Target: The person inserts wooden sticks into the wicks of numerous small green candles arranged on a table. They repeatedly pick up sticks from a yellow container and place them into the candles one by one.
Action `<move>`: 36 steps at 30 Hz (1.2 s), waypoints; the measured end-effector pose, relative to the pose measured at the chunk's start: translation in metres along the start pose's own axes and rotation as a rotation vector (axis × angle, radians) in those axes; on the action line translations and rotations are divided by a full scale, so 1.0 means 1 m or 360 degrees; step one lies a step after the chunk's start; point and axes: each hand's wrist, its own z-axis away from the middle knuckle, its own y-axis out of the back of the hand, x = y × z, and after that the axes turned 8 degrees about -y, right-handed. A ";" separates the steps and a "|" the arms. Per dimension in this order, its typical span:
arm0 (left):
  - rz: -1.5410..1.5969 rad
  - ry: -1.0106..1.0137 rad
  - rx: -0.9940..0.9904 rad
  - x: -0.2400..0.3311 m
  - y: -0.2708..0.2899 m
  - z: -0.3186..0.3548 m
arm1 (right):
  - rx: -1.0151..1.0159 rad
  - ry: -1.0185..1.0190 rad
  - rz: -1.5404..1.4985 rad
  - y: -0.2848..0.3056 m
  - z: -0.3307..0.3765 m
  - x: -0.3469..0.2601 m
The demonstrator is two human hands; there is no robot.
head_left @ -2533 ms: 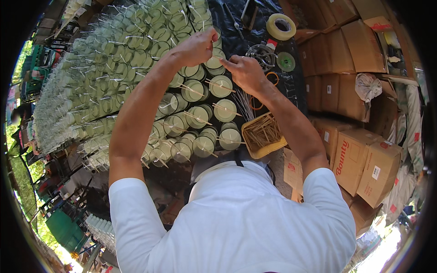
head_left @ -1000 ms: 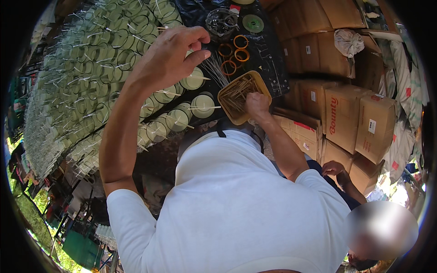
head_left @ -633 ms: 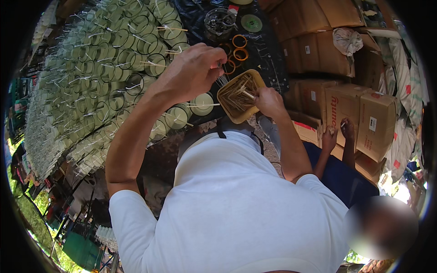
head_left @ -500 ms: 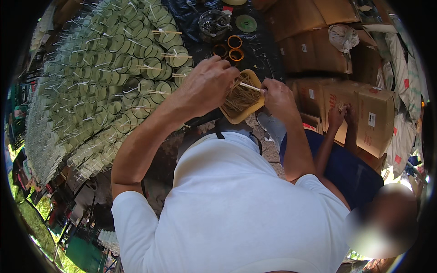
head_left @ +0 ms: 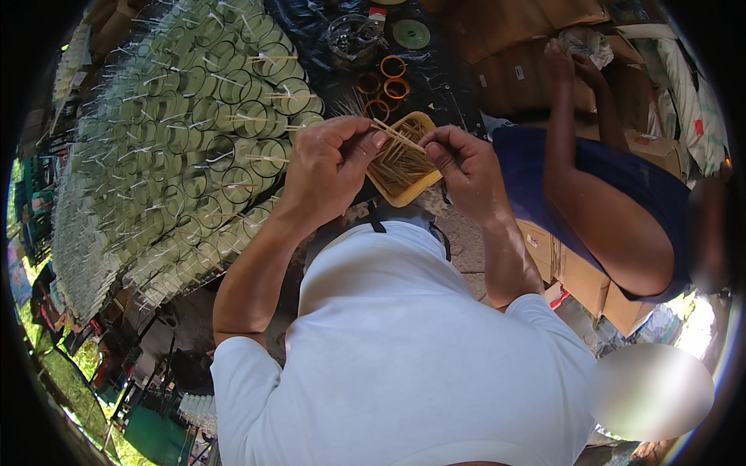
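Note:
Thin pale wooden sticks (head_left: pixel 400 137) stretch between my two hands. My left hand (head_left: pixel 330 165) pinches one end between thumb and fingers. My right hand (head_left: pixel 470 167) pinches the other end. Whether it is one split stick or two side by side, I cannot tell. Just below lies a yellow tray (head_left: pixel 423 185) full of loose wooden sticks (head_left: pixel 396 167). To the left stand closely packed glass jars (head_left: pixel 249 120) with pale green contents and white wicks; sticks lie across several rims in the nearest rows. Fine bristly strands (head_left: pixel 351 105) show behind my left hand.
Orange rings (head_left: pixel 396 88), a clear glass bowl (head_left: pixel 353 39) and a green disc (head_left: pixel 411 34) lie on the black sheet (head_left: pixel 443 74) beyond the tray. At the right a co-worker in dark blue (head_left: pixel 645 167) reaches toward a plastic bag (head_left: pixel 594 48) among cardboard boxes (head_left: pixel 501 31).
My left hand has turned and drawn back, showing its thumb; both hands now pinch the sticks. The co-worker has moved farther in, hands raised from the lower boxes to the bag.

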 end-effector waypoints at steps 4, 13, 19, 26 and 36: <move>0.0407 0.0261 0.0102 0.000 0.011 0.007 | 0.0015 0.0299 0.0187 -0.020 -0.007 -0.012; -0.0132 0.0452 0.0098 -0.014 0.062 0.017 | 0.0089 0.0917 0.0970 -0.066 -0.052 -0.032; -0.1421 -0.0152 0.0529 -0.148 0.159 -0.021 | 0.0259 0.1186 0.1125 -0.093 -0.115 -0.051; -0.1620 -0.0200 0.0054 -0.196 0.200 -0.066 | 0.0124 0.1229 0.1346 -0.126 -0.162 -0.082; -0.1279 -0.0118 -0.0041 -0.190 0.186 -0.036 | -0.0159 0.1108 0.1698 -0.165 -0.195 -0.086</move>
